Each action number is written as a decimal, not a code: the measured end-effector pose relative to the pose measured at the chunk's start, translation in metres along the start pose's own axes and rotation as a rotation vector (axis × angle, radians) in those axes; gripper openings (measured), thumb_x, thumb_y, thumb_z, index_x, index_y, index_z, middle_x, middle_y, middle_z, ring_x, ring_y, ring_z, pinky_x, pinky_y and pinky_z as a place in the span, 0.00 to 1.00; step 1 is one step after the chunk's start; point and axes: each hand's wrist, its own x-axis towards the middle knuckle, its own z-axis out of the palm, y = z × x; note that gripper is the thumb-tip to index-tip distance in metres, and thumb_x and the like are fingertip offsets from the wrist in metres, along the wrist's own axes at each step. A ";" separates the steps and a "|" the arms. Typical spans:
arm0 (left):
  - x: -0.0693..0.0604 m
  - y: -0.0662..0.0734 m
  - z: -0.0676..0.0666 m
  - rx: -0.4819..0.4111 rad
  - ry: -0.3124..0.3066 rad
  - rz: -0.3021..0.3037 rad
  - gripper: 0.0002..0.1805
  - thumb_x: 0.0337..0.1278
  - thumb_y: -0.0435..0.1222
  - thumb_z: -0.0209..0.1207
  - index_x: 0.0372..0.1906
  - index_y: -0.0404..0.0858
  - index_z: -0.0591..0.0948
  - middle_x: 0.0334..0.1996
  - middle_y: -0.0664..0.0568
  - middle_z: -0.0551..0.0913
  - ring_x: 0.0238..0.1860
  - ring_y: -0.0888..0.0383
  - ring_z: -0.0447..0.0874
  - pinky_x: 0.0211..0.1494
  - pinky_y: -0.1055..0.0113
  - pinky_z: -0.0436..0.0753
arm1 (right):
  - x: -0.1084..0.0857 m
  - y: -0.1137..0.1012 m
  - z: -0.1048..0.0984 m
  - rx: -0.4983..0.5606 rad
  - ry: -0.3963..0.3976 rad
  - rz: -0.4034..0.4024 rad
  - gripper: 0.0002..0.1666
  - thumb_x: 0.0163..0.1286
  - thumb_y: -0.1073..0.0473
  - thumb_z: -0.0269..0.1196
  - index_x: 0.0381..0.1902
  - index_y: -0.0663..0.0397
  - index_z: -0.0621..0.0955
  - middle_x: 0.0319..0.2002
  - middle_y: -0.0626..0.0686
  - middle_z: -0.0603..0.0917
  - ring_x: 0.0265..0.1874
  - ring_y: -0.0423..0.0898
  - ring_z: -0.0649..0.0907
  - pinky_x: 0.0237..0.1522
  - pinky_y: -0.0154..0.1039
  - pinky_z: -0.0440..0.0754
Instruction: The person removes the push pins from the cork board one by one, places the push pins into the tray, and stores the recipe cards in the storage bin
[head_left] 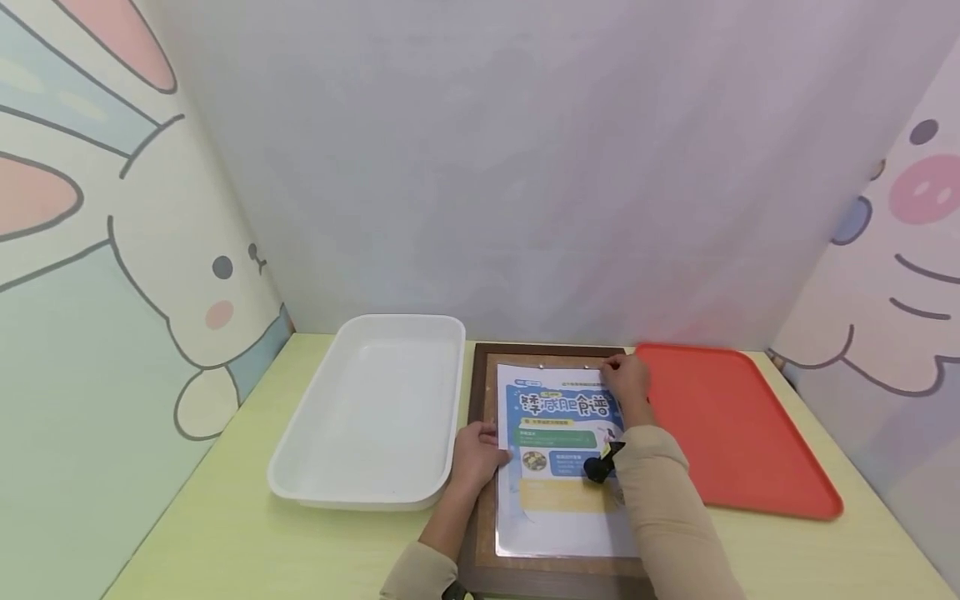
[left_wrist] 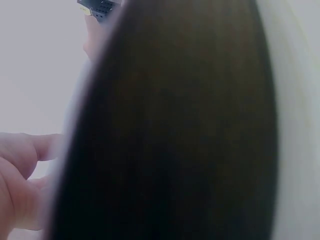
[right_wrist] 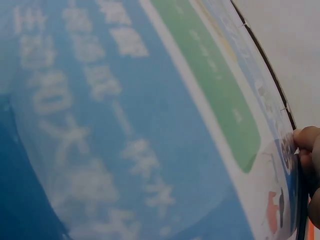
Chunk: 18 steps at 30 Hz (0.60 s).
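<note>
A printed sheet (head_left: 547,525) with a glossy cover lies on a brown board with a dark frame (head_left: 480,379). My right hand (head_left: 630,387) pinches the sheet's top right corner; in the right wrist view the same hand (right_wrist: 310,160) has its fingertips together at the edge of the sheet (right_wrist: 210,150). At the left edge, my left hand (head_left: 474,458) rests with loosely bent fingers, its thumb touching the sheet. The left wrist view has that hand (left_wrist: 20,180) beside the dark frame (left_wrist: 175,125), which hides part of its fingers.
To the left of the board stands a white tray (head_left: 375,408), and to its right lies a red tray (head_left: 742,433). Two small pins show near the sheet's top edge. A grey-white wall (head_left: 465,167) rises behind the yellow-green table (head_left: 225,517).
</note>
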 end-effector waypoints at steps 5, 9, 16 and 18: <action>0.000 -0.002 0.000 0.012 0.000 0.011 0.23 0.33 0.21 0.66 0.43 0.25 0.77 0.26 0.46 0.78 0.27 0.55 0.78 0.31 0.64 0.79 | -0.001 0.001 0.003 0.010 0.042 0.003 0.10 0.64 0.60 0.58 0.35 0.63 0.82 0.33 0.60 0.81 0.33 0.54 0.76 0.37 0.47 0.75; -0.001 -0.004 0.002 0.010 -0.002 0.013 0.22 0.34 0.21 0.66 0.43 0.25 0.77 0.26 0.47 0.78 0.27 0.55 0.78 0.31 0.63 0.79 | -0.004 0.002 0.005 0.028 0.064 0.007 0.11 0.64 0.60 0.58 0.35 0.64 0.82 0.32 0.60 0.81 0.32 0.54 0.77 0.36 0.46 0.76; -0.001 -0.004 0.002 0.003 -0.004 0.006 0.22 0.35 0.21 0.66 0.44 0.25 0.77 0.27 0.47 0.77 0.28 0.55 0.78 0.31 0.63 0.79 | -0.005 0.004 0.006 0.046 0.072 0.046 0.11 0.64 0.59 0.59 0.36 0.63 0.82 0.33 0.59 0.80 0.33 0.53 0.77 0.37 0.46 0.76; -0.001 -0.003 0.000 0.002 -0.004 0.005 0.22 0.35 0.21 0.66 0.44 0.26 0.77 0.27 0.47 0.77 0.28 0.55 0.78 0.31 0.63 0.79 | -0.004 0.003 0.006 0.056 0.077 0.049 0.11 0.64 0.59 0.59 0.36 0.62 0.82 0.33 0.59 0.80 0.32 0.53 0.77 0.36 0.46 0.76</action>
